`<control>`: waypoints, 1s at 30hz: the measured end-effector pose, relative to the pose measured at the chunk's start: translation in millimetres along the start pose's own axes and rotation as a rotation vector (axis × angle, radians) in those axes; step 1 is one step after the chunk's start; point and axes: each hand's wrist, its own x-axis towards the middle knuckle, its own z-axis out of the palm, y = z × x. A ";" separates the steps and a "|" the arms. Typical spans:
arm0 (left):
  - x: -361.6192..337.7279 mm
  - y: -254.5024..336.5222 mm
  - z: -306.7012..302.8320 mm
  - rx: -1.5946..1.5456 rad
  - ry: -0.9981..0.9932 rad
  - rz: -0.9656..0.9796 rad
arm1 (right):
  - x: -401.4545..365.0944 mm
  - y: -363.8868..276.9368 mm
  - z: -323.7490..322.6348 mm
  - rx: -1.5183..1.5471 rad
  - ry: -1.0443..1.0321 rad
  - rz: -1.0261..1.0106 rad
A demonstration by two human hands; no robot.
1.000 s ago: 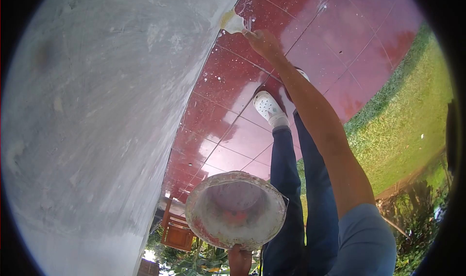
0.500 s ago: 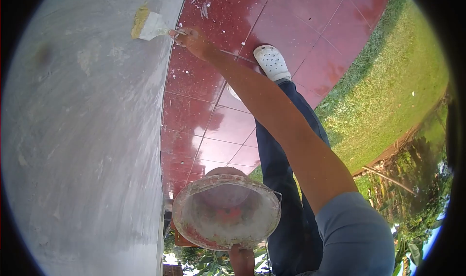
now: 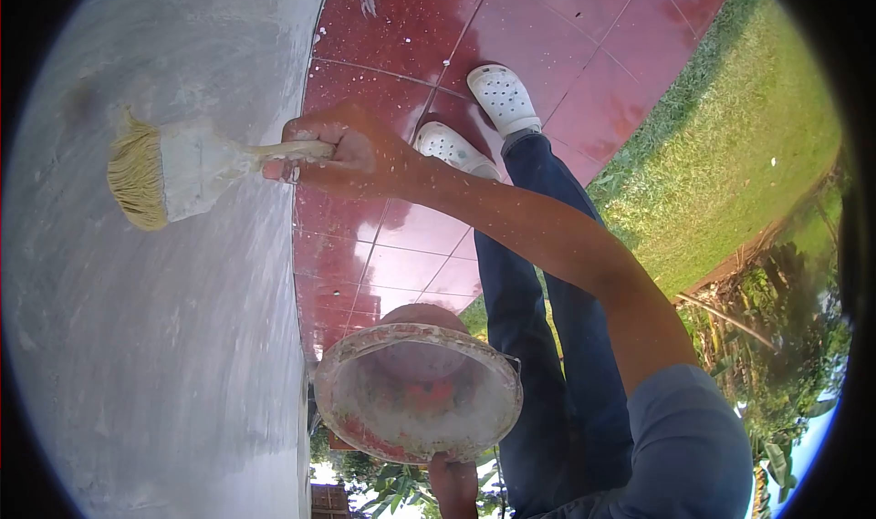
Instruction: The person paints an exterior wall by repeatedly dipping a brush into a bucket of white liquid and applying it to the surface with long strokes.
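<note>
My right hand (image 3: 351,154) is wrapped round the handle of a wide paint brush (image 3: 196,177). The brush has pale yellow bristles, and its body is smeared with white. It points left, across the grey-white wall (image 3: 137,337). Lower down, my left hand (image 3: 452,487) grips the rim of a bucket (image 3: 365,428), only partly in view at the bottom. The bucket's mouth faces me; its rim is crusted with dried paint, and a whitish coat with a reddish patch shows inside. Flecks of white dot my right hand and forearm.
Glossy red floor tiles (image 3: 392,26) with white splatters run along the wall's foot. My white clogs (image 3: 502,98) stand on them. Grass (image 3: 721,163) borders the tiles at the right, with plants and a pole (image 3: 730,323) beyond.
My right hand has brought the brush back from farther along the wall, closer to me, so it looks larger. The bucket has shifted only slightly. My second clog now shows.
</note>
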 end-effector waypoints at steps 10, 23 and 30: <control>6.0 -2.8 -35.0 0.099 -0.003 0.081 | 67.2 168.3 -63.2 -0.543 0.346 0.832; -13.2 -4.1 -23.4 -0.074 -0.416 0.127 | -11.1 -212.7 14.1 0.449 -0.069 0.116; 13.5 8.7 -84.8 -0.059 -0.655 0.385 | -113.9 -59.2 -123.3 -0.721 0.174 0.594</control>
